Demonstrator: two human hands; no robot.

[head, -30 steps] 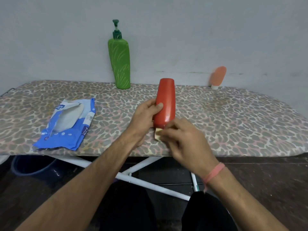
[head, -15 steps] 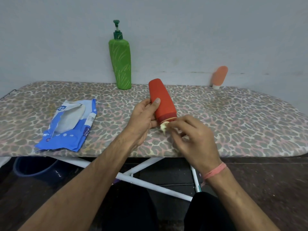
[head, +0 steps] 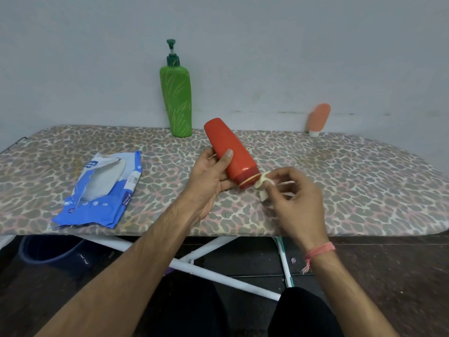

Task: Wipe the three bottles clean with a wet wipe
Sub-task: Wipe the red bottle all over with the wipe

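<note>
My left hand (head: 210, 176) grips a red bottle (head: 230, 152), tilted with its base up to the left and its cap end down to the right, above the ironing board (head: 352, 186). My right hand (head: 295, 198) pinches a small folded wet wipe (head: 262, 184) against the bottle's cap end. A tall green pump bottle (head: 177, 100) stands upright at the back against the wall. A small orange tube (head: 318, 119) leans on the wall at the back right.
An open blue wet-wipe packet (head: 102, 193) lies on the board's left part. The board's white legs (head: 194, 259) cross below it, and a dark blue bucket (head: 48, 249) sits on the floor at the left. A grey wall runs behind the board.
The red bottle has tipped from nearly upright to leaning left at its top, so its cap end swung right. My right hand moved right with the wipe, following the cap end.
</note>
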